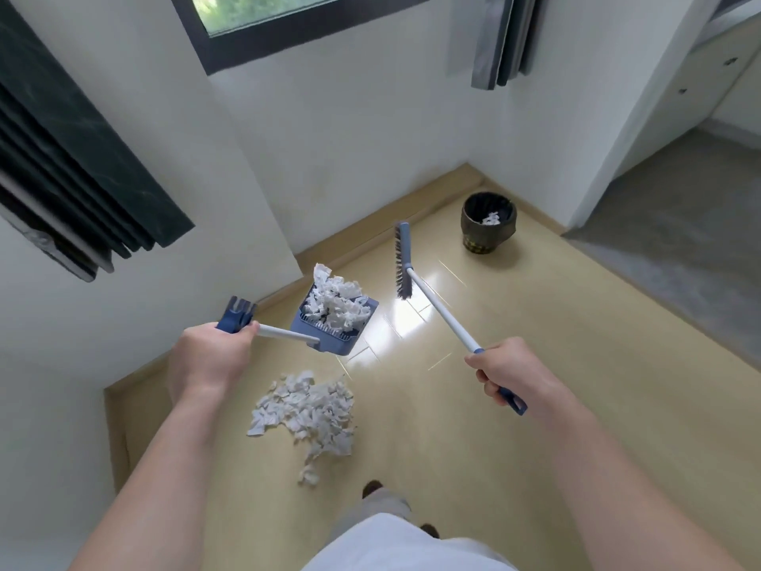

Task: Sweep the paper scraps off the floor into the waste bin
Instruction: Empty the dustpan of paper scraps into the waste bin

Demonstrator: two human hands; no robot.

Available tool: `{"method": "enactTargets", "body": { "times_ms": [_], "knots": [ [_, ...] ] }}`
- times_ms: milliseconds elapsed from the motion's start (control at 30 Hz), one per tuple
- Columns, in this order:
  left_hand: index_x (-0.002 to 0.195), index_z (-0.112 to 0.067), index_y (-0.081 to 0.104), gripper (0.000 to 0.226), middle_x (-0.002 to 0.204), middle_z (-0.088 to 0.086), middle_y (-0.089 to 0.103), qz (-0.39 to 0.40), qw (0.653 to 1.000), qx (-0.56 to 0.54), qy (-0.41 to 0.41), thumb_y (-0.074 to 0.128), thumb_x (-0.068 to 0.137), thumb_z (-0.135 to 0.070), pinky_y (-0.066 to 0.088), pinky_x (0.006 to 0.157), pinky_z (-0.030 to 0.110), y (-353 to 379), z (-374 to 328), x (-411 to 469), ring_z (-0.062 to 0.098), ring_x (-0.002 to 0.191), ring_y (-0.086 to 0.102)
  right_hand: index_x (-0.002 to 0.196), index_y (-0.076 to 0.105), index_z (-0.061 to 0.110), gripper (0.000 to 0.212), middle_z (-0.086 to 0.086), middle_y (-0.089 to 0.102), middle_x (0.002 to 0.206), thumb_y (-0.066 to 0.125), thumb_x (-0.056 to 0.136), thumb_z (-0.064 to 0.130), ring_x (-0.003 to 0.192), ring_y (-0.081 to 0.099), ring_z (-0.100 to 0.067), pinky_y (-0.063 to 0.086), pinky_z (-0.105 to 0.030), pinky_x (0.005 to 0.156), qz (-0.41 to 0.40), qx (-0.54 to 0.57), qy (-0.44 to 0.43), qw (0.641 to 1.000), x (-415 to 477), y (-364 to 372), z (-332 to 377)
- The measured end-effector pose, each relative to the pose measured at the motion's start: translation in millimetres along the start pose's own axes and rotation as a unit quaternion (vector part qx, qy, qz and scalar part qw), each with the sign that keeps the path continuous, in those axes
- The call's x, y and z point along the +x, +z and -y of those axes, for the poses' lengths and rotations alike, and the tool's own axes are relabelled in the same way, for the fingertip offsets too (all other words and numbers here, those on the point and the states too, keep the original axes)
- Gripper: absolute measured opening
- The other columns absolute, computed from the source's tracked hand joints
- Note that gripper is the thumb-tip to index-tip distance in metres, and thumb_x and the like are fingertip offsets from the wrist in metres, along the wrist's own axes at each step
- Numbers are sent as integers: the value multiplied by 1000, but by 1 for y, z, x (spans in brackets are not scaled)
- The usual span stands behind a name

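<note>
My left hand (208,356) grips the top of a blue dustpan's white handle. The blue dustpan (325,337) hangs off the floor, heaped with white paper scraps (337,307). My right hand (508,375) grips the blue end of a broom handle. The broom (403,261) is lifted, its dark bristle head pointing toward the far wall. A pile of white paper scraps (306,410) lies on the beige floor below the dustpan. A dark round waste bin (488,222), with a few scraps inside, stands in the far corner, well beyond the broom head.
White walls close the left and far sides, with a beige skirting board (395,208) along them. A grey floor area (675,224) begins on the right past a wall corner. My legs and feet (381,500) are at the bottom, just behind the scrap pile.
</note>
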State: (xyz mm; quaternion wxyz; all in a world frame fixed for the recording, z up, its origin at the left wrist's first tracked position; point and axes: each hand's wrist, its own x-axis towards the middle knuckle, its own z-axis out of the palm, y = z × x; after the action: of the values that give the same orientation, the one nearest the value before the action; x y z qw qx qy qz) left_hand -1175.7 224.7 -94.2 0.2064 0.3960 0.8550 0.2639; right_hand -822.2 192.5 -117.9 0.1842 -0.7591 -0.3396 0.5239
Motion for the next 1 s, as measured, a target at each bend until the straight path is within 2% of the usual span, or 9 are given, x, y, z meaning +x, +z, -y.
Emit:
{"method": "enactTargets", "body": {
  "times_ms": [100, 300, 433, 500, 667, 800, 1000],
  "knots": [
    [67, -14, 67, 37, 65, 7, 65, 9, 1000, -2, 18, 73, 83, -47, 44, 57, 27, 23, -40, 5, 30, 63, 60, 69, 50, 7, 21, -5, 43, 51, 58, 88, 12, 30, 34, -18, 25, -18, 38, -18, 22, -6, 1000, 13, -28, 7],
    [67, -13, 68, 38, 66, 8, 66, 30, 998, 0, 62, 73, 81, -48, 43, 55, 27, 85, -125, 26, 32, 68, 63, 82, 60, 3, 11, -8, 46, 58, 60, 89, 11, 36, 36, -17, 30, -22, 39, -34, 65, -15, 997, 62, -93, 21],
    [68, -11, 69, 37, 65, 9, 65, 44, 996, -10, 71, 73, 82, -45, 39, 52, 23, 134, -181, 45, 28, 60, 58, 97, 66, -12, 23, -9, 47, 62, 62, 91, 10, 41, 37, -17, 32, -24, 38, -49, 98, -7, 994, 105, -142, 37],
    [69, -12, 69, 35, 66, 9, 66, 52, 996, -16, 74, 73, 83, -44, 39, 52, 24, 165, -212, 55, 29, 61, 57, 101, 66, -12, 25, -9, 48, 64, 62, 91, 10, 43, 37, -17, 32, -25, 39, -60, 104, 2, 993, 132, -171, 49],
    [71, -13, 70, 34, 71, 9, 68, 68, 995, -15, 72, 71, 83, -44, 41, 55, 26, 227, -292, 74, 31, 68, 60, 85, 65, -1, 15, -7, 48, 63, 62, 91, 12, 40, 36, -15, 32, -24, 40, -69, 106, 19, 992, 185, -237, 80],
    [70, -13, 69, 36, 69, 7, 67, 87, 992, 5, 91, 71, 83, -46, 45, 58, 28, 268, -357, 88, 32, 71, 62, 93, 68, -4, 17, -8, 50, 67, 63, 91, 12, 39, 36, -13, 31, -21, 38, -87, 131, 30, 987, 222, -280, 100],
    [66, -18, 66, 38, 68, 2, 67, 91, 990, 39, 99, 69, 81, -52, 49, 62, 29, 324, -435, 106, 31, 74, 64, 85, 65, 2, 12, -7, 50, 65, 63, 91, 12, 38, 36, -11, 29, -18, 36, -91, 158, 33, 983, 282, -336, 126]
  ]
}}
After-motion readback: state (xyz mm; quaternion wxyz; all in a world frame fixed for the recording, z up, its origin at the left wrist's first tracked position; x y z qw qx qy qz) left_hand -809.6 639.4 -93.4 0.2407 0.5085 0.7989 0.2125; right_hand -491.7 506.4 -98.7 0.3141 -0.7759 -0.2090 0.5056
